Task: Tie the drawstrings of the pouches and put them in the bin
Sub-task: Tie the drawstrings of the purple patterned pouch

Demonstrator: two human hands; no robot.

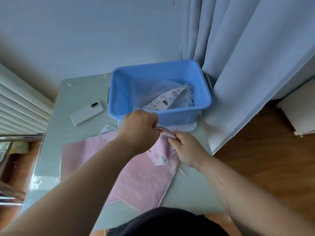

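A pink pouch (144,181) with small printed figures lies on the table in front of me, its gathered mouth pointing toward the bin. My left hand (138,130) pinches the pink drawstring (163,129) at the pouch's mouth. My right hand (187,150) grips the other end of that drawstring just to the right. The two hands are close together, right before the blue plastic bin (119,99). Inside the bin lie a white pouch with cat prints (163,101) and a sheer pale pouch (144,89), their white strings knotted at the right.
A white phone (87,113) lies face down on the pale green table (51,133), left of the bin. Grey curtains (247,65) hang against the bin's right side. A radiator is at the far left, wooden floor to the right.
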